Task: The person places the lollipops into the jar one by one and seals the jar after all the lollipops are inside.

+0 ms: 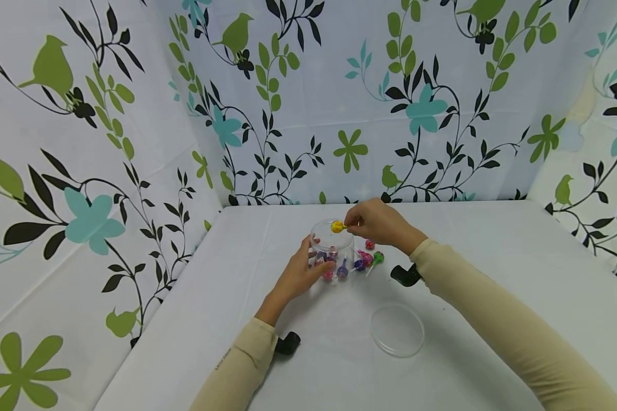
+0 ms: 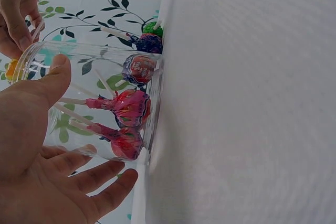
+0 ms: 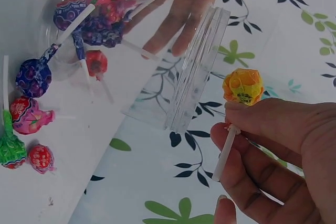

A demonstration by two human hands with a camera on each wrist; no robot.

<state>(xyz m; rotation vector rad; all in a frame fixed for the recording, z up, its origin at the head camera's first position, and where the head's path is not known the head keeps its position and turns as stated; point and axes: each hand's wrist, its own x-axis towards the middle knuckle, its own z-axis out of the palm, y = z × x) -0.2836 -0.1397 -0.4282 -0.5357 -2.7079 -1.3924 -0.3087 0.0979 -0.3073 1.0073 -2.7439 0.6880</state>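
Observation:
A clear plastic jar [image 1: 333, 249] stands on the white table, with several wrapped lollipops [image 2: 128, 111] inside. My left hand [image 1: 299, 275] holds the jar from its left side, thumb across the near wall and fingers behind. Above the jar's open mouth, my right hand [image 1: 380, 222] pinches a yellow lollipop [image 3: 243, 86] by its stick, just below the wrapper. The yellow candy faces toward the jar, outside its rim. Beside the jar on the right lie a green lollipop [image 3: 11, 150], a purple one [image 3: 33, 78] and red and pink ones [image 3: 31, 116].
A round clear lid [image 1: 397, 331] lies flat on the table, nearer than the jar and to its right. White cloth with a leaf, bird and flower print [image 1: 349, 103] hangs behind the table and along both sides.

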